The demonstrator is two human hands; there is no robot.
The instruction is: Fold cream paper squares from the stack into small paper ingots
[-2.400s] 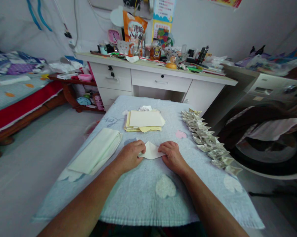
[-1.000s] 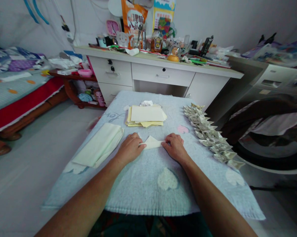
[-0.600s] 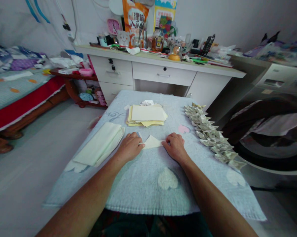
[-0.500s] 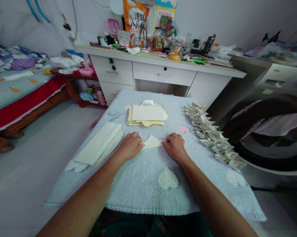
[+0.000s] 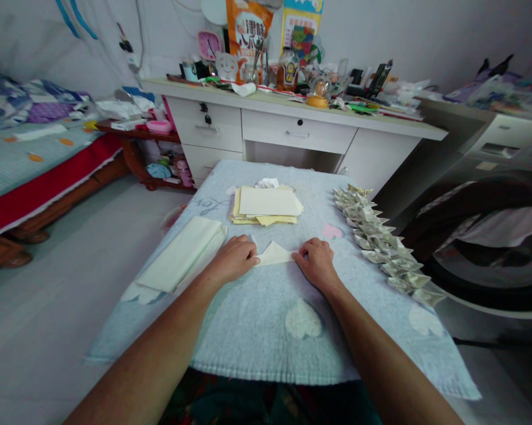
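Note:
A folded sheet of cream paper (image 5: 274, 254) lies on the cloth-covered table, with a triangular peak at its top and a flat strip along its bottom. My left hand (image 5: 237, 258) pinches the strip's left end, fingers curled. At the right end, the thumb and curled fingers of my right hand (image 5: 315, 261) grip the paper. Just beyond it sits a stack of cream and yellow paper (image 5: 268, 202). A thick folded bundle of pale paper (image 5: 181, 254) lies left of my left hand.
Folded paper boats (image 5: 376, 236) stand in rows along the table's right side. Crumpled white tissue (image 5: 267, 183) is behind the paper stack. A cluttered white desk (image 5: 299, 133) stands beyond the table, a washing machine (image 5: 491, 236) at right, a bed (image 5: 39, 171) at left.
The view has shifted slightly, so the scene sits a little further right. Both hands stay on the folded paper, whose shape looks the same.

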